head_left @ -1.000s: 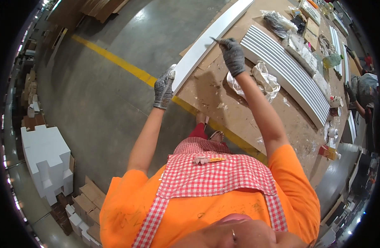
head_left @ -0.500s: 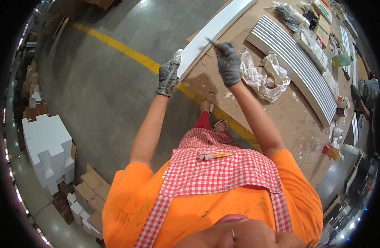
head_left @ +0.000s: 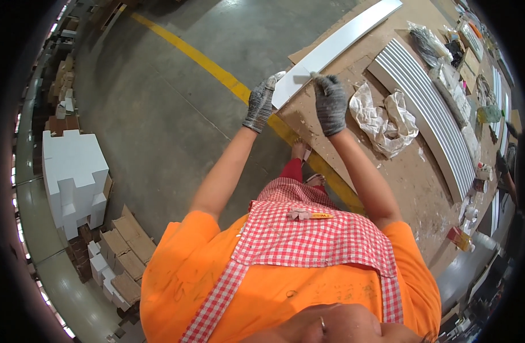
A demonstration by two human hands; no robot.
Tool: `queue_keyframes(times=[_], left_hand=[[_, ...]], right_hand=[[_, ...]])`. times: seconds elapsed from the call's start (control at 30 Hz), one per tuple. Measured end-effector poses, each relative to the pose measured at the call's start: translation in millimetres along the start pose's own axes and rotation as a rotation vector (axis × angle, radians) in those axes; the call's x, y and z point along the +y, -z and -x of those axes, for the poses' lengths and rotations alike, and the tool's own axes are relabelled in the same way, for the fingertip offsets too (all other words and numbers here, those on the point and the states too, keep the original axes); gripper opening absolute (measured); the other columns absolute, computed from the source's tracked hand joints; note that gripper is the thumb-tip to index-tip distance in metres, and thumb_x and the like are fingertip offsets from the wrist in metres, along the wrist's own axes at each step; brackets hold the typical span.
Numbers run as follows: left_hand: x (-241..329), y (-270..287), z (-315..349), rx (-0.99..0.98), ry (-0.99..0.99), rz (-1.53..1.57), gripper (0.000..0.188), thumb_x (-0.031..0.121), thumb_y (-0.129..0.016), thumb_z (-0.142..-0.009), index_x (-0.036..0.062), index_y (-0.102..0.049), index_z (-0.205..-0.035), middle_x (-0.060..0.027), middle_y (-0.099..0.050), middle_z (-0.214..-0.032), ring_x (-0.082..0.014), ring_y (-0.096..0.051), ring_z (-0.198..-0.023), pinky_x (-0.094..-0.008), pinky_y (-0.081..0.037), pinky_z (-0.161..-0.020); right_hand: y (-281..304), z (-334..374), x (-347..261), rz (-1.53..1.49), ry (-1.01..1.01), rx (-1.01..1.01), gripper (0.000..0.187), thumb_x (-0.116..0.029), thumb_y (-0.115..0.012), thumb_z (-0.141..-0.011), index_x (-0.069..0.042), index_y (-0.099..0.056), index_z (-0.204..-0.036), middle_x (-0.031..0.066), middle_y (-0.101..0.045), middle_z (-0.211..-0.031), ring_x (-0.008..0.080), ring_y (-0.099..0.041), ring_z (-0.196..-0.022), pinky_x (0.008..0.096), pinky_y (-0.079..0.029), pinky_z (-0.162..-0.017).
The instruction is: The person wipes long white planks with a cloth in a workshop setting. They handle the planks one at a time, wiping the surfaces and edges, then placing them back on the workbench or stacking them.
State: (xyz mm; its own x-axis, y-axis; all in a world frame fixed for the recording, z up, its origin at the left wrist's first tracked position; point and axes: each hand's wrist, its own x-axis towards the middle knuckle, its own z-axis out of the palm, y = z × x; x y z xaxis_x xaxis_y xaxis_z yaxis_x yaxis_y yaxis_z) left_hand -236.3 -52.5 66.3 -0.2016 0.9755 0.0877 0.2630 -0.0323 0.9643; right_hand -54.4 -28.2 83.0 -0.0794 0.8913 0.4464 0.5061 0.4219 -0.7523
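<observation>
A long white, slightly curved board lies along the left edge of the brown worktable. At its near end my left hand, in a grey knit glove, grips the corner, fingers partly hidden by the board. My right hand, gloved alike, is closed around a small scraper. Its flat grey blade shows over the board near that end; whether it touches the surface I cannot tell. A crumpled white cloth rests on the table just right of my right hand.
Several white curved strips lie side by side on the table, with plastic bags and a greenish bottle beyond. Stacked white panels and cardboard stand on the floor at left. Another person's dark-gloved hand shows far right.
The whole view has shifted, so the table and board sit farther right and lower. My right hand has turned the scraper, from a thin dark edge to its flat side over the board.
</observation>
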Motion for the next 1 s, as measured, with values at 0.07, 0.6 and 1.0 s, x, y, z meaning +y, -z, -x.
queue_keyframes(times=[0.07, 0.6, 1.0], left_hand=[[2, -1, -2, 0.011, 0.047, 0.066, 0.038, 0.034, -0.042, -0.098, 0.0065, -0.063, -0.113, -0.0117, -0.066, -0.098, -0.0204, -0.062, -0.085, -0.0311, -0.049, -0.078], [4, 10, -7, -0.073, 0.227, -0.053, 0.042, 0.036, -0.045, -0.096, 0.0021, -0.06, -0.115, -0.0093, -0.066, -0.105, -0.0175, -0.062, -0.094, -0.0303, -0.048, -0.084], [60, -17, -20, -0.2, -0.126, -0.855, 0.079, 0.04, -0.07, -0.075, 0.0006, -0.039, -0.136, -0.0198, -0.051, -0.128, -0.0311, -0.054, -0.111, -0.0378, -0.042, -0.097]], right_hand=[[-5, 16, -8, 0.033, 0.036, -0.049, 0.016, -0.004, -0.061, -0.083, -0.007, -0.067, -0.098, 0.016, -0.06, -0.087, 0.0329, -0.06, -0.081, 0.0369, -0.048, -0.066], [-20, 89, -16, -0.061, -0.013, -0.674, 0.028, -0.006, -0.057, -0.08, -0.014, -0.063, -0.106, 0.0138, -0.059, -0.089, 0.0337, -0.058, -0.083, 0.0408, -0.049, -0.069], [78, 142, 16, -0.275, -0.307, -0.129, 0.016, -0.008, -0.064, -0.081, -0.005, -0.066, -0.097, 0.0134, -0.056, -0.086, 0.0308, -0.056, -0.08, 0.0351, -0.045, -0.07]])
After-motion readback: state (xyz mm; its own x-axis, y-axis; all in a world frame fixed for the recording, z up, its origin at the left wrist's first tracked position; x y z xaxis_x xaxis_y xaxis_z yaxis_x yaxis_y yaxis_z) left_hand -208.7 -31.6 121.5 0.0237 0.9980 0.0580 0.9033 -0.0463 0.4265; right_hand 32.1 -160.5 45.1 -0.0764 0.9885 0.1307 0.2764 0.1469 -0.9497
